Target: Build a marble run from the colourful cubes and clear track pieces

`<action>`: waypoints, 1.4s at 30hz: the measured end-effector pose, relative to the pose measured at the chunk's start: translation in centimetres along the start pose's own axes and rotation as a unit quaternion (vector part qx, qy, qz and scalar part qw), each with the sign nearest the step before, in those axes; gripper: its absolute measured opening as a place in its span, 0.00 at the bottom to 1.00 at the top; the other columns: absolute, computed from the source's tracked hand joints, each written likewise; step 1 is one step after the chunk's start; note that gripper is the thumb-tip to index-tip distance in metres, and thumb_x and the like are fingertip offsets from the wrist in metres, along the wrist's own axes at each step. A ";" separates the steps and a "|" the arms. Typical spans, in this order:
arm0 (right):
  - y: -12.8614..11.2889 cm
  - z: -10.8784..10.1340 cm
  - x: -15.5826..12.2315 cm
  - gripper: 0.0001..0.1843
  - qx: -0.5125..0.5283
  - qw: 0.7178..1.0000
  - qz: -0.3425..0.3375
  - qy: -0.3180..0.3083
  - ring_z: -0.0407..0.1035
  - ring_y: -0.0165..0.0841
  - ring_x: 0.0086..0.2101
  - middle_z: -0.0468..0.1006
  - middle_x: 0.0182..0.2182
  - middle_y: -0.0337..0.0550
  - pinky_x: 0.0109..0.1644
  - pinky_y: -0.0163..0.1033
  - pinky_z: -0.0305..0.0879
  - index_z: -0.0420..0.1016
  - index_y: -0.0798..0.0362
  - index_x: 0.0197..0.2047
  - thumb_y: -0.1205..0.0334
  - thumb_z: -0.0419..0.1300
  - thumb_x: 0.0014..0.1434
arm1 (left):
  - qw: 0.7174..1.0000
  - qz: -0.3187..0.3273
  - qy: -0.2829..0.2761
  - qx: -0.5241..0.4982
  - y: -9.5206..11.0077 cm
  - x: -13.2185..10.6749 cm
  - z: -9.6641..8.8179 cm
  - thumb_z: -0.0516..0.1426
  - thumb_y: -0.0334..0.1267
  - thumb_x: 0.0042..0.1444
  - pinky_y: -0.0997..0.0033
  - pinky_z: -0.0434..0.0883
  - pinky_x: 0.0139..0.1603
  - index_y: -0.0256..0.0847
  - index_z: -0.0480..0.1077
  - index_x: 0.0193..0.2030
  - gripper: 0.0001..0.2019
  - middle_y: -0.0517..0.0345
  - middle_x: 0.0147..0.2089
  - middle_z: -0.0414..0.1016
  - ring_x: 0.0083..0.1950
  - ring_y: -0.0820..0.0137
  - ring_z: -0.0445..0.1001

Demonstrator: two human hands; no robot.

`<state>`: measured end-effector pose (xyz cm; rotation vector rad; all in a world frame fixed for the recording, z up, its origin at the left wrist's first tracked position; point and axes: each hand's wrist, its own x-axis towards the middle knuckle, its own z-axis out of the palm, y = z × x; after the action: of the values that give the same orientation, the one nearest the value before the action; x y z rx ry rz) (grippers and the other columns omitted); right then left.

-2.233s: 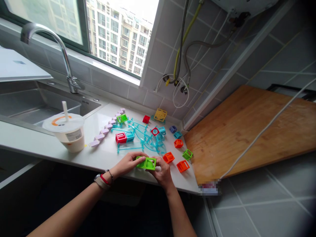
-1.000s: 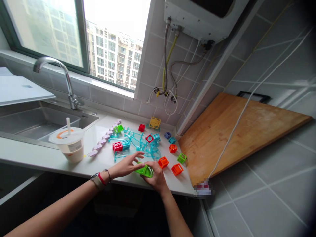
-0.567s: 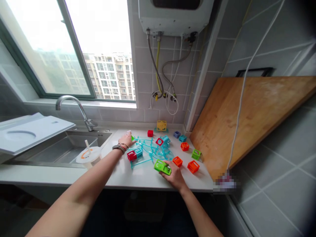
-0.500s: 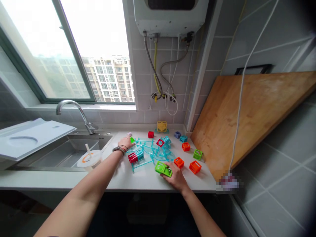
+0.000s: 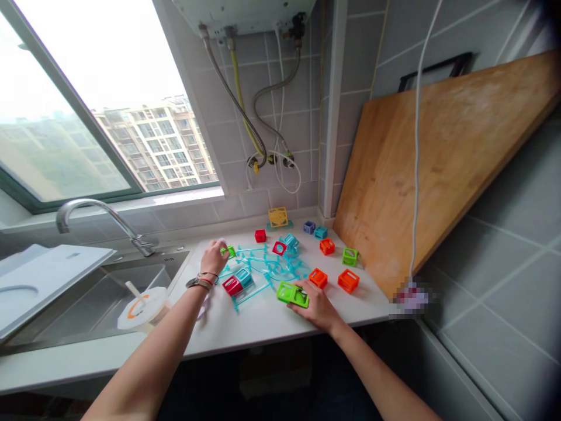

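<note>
My left hand [image 5: 214, 258] is at the far left of the play pieces, its fingers curled at a small green cube frame [image 5: 229, 251]; the fingertips are partly hidden. My right hand [image 5: 319, 305] grips a bright green two-part block [image 5: 291, 293], held tilted just above the counter's front. Between the hands lie clear teal plastic track pieces [image 5: 267, 266]. A red cube frame [image 5: 232, 285] and a teal cube frame [image 5: 244, 277] sit side by side near my left wrist. Just beyond my right hand is an orange cube frame [image 5: 318, 278].
A second orange cube [image 5: 348, 280] and a green cube [image 5: 349, 256] stand at right. A yellow frame [image 5: 277, 217] stands by the back wall. A lidded cup with straw [image 5: 144, 309] is beside the sink [image 5: 90, 313]. A wooden board [image 5: 438, 169] leans at right.
The view has tilted and turned rightward. My left hand has drawn back slightly with its fingers more curled. My right hand still holds the green block in much the same place.
</note>
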<state>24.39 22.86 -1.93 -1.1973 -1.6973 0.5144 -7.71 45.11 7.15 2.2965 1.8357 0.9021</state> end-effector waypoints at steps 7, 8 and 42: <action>-0.4 -0.2 0.1 0.25 0.003 1.000 0.000 0.008 0.74 0.45 0.50 0.78 0.49 0.49 0.57 0.51 0.70 0.72 0.49 0.58 0.57 0.70 0.58 | 0.983 -0.013 0.023 -0.179 4.2 -2.4 -1.1 0.57 0.42 0.58 0.54 0.77 0.52 0.42 0.65 0.39 0.08 0.43 0.60 0.77 0.55 0.56 0.79; -0.5 -0.3 0.1 0.25 0.002 1.000 0.003 0.010 0.74 0.45 0.49 0.79 0.49 0.49 0.57 0.51 0.70 0.72 0.49 0.57 0.57 0.70 0.57 | 0.978 -0.013 0.017 -0.207 5.0 -3.7 -1.1 0.56 0.44 0.60 0.56 0.79 0.48 0.43 0.64 0.40 0.09 0.43 0.62 0.76 0.54 0.57 0.80; -0.2 -0.8 0.2 0.26 0.151 0.981 0.096 0.071 0.74 0.40 0.43 0.80 0.46 0.45 0.47 0.44 0.74 0.72 0.49 0.57 0.55 0.69 0.56 | 0.893 -0.070 -0.184 -0.404 9.8 -19.6 4.2 0.59 0.60 0.60 0.66 0.76 0.31 0.44 0.64 0.39 0.21 0.58 0.33 0.76 0.31 0.65 0.77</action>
<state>24.98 22.82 -1.30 -1.1497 -1.3349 0.7579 0.58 25.79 -0.22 1.6366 1.1335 0.8930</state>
